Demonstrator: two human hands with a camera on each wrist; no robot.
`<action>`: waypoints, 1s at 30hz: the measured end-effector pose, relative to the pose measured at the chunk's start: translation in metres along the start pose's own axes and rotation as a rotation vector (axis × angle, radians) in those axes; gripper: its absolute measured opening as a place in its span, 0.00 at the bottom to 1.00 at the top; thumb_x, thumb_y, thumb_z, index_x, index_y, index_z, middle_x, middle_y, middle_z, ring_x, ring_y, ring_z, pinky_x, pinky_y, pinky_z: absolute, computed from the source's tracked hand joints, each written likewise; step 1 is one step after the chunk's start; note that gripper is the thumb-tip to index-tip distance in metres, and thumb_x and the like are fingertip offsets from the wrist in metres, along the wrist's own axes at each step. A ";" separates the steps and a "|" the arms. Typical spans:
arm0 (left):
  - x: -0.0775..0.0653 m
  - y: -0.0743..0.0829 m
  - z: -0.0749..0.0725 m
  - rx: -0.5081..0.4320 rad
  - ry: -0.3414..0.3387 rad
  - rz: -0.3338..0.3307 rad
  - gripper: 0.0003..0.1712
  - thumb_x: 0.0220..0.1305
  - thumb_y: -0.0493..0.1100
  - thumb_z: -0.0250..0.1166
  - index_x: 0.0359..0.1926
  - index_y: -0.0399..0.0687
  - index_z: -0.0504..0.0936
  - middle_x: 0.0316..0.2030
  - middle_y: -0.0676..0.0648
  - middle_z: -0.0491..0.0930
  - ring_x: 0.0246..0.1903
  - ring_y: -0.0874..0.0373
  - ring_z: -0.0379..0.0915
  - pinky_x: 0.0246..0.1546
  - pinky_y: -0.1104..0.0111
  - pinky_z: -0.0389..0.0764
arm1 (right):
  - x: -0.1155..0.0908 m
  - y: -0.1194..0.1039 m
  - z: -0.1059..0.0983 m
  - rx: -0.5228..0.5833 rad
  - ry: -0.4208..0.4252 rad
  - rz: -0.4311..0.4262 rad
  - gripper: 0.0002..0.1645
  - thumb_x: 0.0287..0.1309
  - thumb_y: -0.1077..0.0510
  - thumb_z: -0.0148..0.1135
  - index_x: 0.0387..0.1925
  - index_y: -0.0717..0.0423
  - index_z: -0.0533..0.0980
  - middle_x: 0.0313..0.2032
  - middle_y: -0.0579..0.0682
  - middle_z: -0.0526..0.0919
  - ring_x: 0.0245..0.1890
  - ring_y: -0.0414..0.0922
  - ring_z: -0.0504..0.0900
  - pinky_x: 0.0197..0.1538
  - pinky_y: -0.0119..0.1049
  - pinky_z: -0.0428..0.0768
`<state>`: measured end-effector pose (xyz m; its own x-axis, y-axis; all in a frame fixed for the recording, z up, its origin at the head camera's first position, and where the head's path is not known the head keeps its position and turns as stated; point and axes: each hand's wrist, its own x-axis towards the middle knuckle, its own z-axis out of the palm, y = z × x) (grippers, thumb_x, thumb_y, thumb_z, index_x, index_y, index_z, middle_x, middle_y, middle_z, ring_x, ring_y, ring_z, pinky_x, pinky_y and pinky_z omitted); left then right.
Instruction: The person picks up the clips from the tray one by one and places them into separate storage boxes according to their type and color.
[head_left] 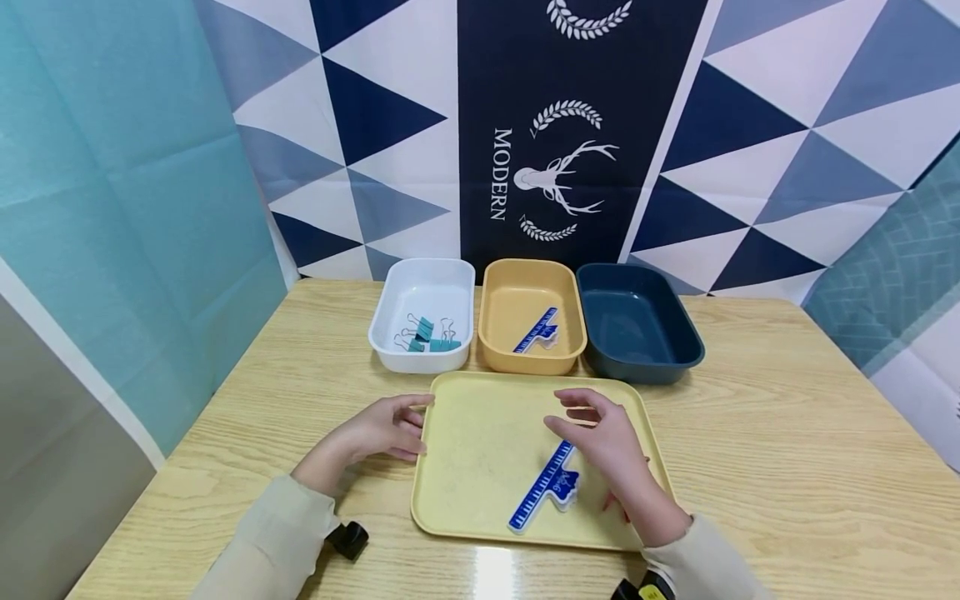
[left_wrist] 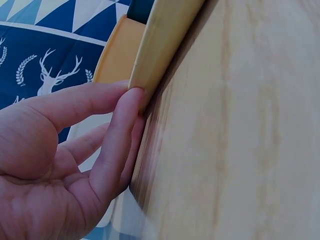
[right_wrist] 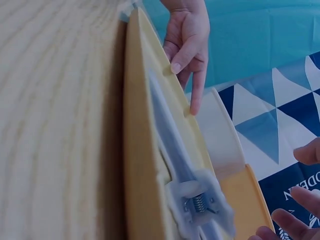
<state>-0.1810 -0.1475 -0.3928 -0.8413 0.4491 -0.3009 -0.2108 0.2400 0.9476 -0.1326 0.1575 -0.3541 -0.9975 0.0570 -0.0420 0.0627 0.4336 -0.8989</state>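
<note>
On the yellow tray (head_left: 480,450) lies a blue and white clip (head_left: 542,487) with a ruler-like, piano-key patterned long edge; its spring (right_wrist: 199,202) shows in the right wrist view. My right hand (head_left: 603,433) hovers over the tray's right half, thumb and fingers apart, holding nothing. Part of a red item (head_left: 611,502) shows beside the right wrist, the rest hidden beneath it. At the tray's left rim, the fingertips of my left hand (head_left: 386,429) touch the edge, fingers relaxed; the left wrist view shows the thumb and fingers against the rim (left_wrist: 150,65).
Behind the tray stand three bins side by side: a white bin (head_left: 381,329) with several teal binder clips (head_left: 425,327), a yellow-orange bin (head_left: 525,287) with another blue clip (head_left: 537,332), and a dark blue bin (head_left: 633,321). A patterned cloth (head_left: 390,108) hangs behind the wooden table (head_left: 765,450).
</note>
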 end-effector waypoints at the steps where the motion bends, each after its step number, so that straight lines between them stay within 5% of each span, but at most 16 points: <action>1: 0.000 0.000 0.000 0.000 0.000 0.000 0.43 0.50 0.23 0.65 0.68 0.37 0.59 0.44 0.36 0.67 0.35 0.52 0.73 0.36 0.59 0.84 | -0.001 0.001 0.000 -0.009 -0.005 0.005 0.28 0.52 0.53 0.68 0.54 0.61 0.74 0.53 0.58 0.74 0.52 0.54 0.73 0.55 0.48 0.74; 16: 0.000 0.000 0.001 -0.007 -0.001 -0.003 0.43 0.50 0.22 0.65 0.68 0.36 0.59 0.43 0.37 0.67 0.35 0.53 0.73 0.35 0.59 0.84 | -0.018 0.011 -0.006 -0.037 -0.069 0.089 0.31 0.48 0.49 0.71 0.53 0.57 0.75 0.52 0.57 0.75 0.50 0.54 0.75 0.51 0.48 0.77; 30: -0.001 0.001 0.001 -0.002 0.000 -0.006 0.43 0.50 0.23 0.65 0.68 0.37 0.59 0.42 0.37 0.66 0.35 0.53 0.72 0.35 0.59 0.84 | -0.028 0.023 -0.003 -0.091 -0.135 0.048 0.31 0.33 0.58 0.79 0.45 0.57 0.78 0.40 0.49 0.78 0.42 0.47 0.74 0.45 0.38 0.75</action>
<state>-0.1799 -0.1473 -0.3914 -0.8403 0.4474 -0.3061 -0.2167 0.2404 0.9462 -0.1032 0.1687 -0.3718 -0.9883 -0.0390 -0.1473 0.1067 0.5131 -0.8517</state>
